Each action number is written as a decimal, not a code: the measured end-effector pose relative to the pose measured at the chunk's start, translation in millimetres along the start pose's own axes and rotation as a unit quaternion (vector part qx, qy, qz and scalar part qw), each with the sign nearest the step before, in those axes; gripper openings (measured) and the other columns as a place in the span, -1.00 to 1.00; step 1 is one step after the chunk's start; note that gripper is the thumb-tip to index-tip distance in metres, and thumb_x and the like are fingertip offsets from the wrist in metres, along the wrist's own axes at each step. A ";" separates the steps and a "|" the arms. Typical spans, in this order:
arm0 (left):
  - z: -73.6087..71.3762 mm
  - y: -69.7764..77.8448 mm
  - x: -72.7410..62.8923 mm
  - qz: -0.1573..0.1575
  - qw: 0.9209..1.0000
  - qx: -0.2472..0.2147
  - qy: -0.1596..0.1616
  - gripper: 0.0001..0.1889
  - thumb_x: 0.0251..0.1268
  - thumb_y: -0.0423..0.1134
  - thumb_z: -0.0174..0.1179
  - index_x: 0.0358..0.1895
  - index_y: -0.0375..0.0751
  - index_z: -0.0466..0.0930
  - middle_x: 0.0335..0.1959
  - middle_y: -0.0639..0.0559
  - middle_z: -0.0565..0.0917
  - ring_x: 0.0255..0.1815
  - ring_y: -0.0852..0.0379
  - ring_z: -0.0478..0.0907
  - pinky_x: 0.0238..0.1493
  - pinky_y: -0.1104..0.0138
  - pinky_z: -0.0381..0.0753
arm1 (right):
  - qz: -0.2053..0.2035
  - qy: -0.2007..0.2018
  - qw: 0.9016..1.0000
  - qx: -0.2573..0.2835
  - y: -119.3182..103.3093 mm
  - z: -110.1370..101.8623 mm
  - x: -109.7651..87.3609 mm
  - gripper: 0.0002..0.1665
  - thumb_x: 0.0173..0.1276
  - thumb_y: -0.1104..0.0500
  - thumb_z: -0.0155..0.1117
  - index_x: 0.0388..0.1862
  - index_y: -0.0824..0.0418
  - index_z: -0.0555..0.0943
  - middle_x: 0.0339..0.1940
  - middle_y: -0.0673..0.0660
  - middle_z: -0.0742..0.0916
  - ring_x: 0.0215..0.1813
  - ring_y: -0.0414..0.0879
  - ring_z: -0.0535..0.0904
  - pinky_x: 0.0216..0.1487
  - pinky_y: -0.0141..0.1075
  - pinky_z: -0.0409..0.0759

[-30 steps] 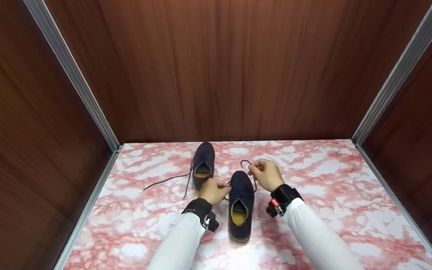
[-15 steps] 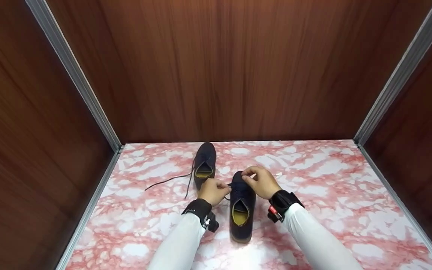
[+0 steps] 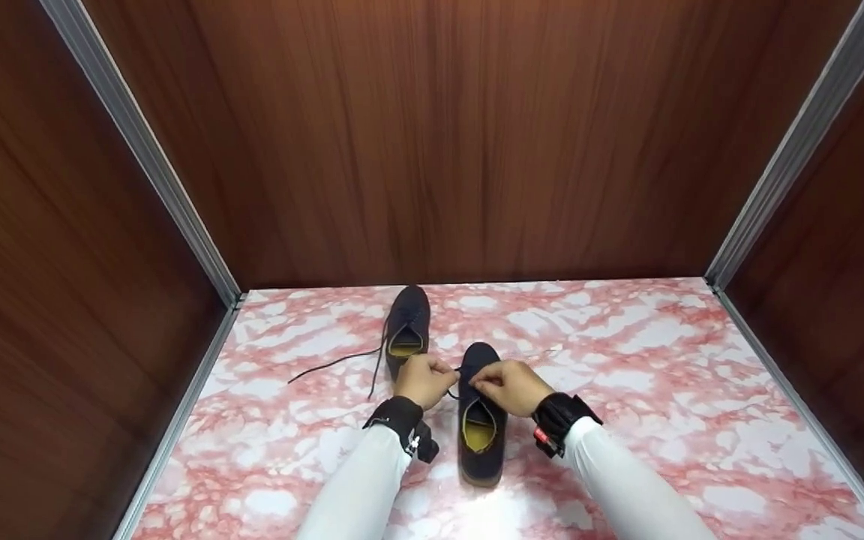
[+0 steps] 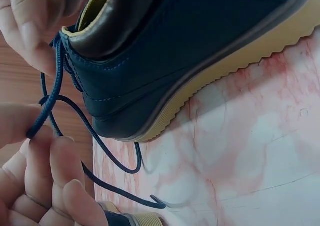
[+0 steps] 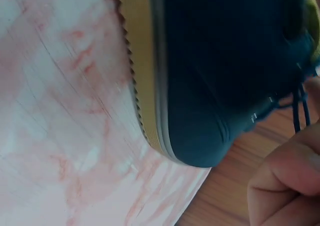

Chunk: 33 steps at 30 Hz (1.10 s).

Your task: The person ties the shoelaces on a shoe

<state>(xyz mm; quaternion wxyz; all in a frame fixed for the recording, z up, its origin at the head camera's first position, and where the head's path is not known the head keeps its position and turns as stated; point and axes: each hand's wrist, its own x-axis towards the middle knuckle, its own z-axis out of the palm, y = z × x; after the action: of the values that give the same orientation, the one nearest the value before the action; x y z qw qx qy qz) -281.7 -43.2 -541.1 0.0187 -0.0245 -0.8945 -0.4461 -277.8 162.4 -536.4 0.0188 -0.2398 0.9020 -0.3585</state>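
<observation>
"Where is the shoe sitting?"

"I'm seeing the near shoe [image 3: 481, 463] standing on the table [image 3: 627, 465], just below and right of centre in the head view, its toe pointing toward the top of the frame. The other shoe [image 3: 408, 307] is standing farther up and to the left, a loose lace [image 3: 334, 362] trailing from it."

"And the fingers?"

"The left hand [image 3: 423, 381] is pinching a dark lace [image 4: 60, 61] between thumb and fingertip; I'm reading that at the left edge of the left wrist view. The right hand [image 3: 513, 386] is hovering over the laced part of the near shoe, its fingertips drawn together. Whether they're gripping a strand, I cannot tell: my right wrist view is showing only part of that hand, lower right."

"How would you be handling this?"

"I'm judging it as lace work, so I'd be holding the left strand lightly taut, working close to the eyelets and pulling both sides evenly so the shoe isn't twisting. I'd also be minding the slack drooping in the left wrist view; it could be snagging."
</observation>
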 end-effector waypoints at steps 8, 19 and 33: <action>-1.1 1.1 1.1 -0.015 1.000 -0.010 -0.001 -0.89 0.17 -0.16 0.41 -0.44 -0.08 0.78 -0.60 0.07 0.78 -0.59 0.31 0.57 -0.46 0.43 0.46 | -0.014 -0.060 0.998 -0.008 -6.1 12.8 1.4 -0.77 0.49 0.20 0.28 -0.02 0.21 0.81 -0.11 0.09 0.88 -0.10 -0.16 0.72 0.03 -0.23 0.67; 0.1 0.0 1.8 -0.034 0.998 -0.046 -0.014 -0.87 0.18 -0.16 0.37 -0.49 -0.06 0.76 -0.63 0.15 0.75 -0.63 0.31 0.59 -0.52 0.45 0.45 | 0.010 -0.034 0.999 0.016 -7.1 18.3 1.7 -0.76 0.45 0.14 0.38 0.03 0.19 0.74 -0.59 -0.11 0.57 -0.54 -0.31 0.42 -0.43 -0.42 0.41; -1.0 -1.8 1.5 -0.036 0.998 -0.057 -0.013 -0.87 0.17 -0.19 0.34 -0.50 -0.06 0.72 -0.64 0.17 0.74 -0.66 0.33 0.59 -0.53 0.47 0.46 | -0.011 -0.036 0.998 0.052 -5.6 17.8 0.9 -0.90 0.36 0.16 0.48 -0.36 0.13 0.78 -0.64 -0.11 0.59 -0.58 -0.40 0.37 -0.47 -0.48 0.36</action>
<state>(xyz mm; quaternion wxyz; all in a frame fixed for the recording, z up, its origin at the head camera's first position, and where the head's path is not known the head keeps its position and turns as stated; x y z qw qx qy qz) -283.2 -45.1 -541.8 -0.0101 0.0010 -0.8679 -0.4966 -272.5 147.1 -545.8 0.0600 -0.2616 0.8781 -0.3962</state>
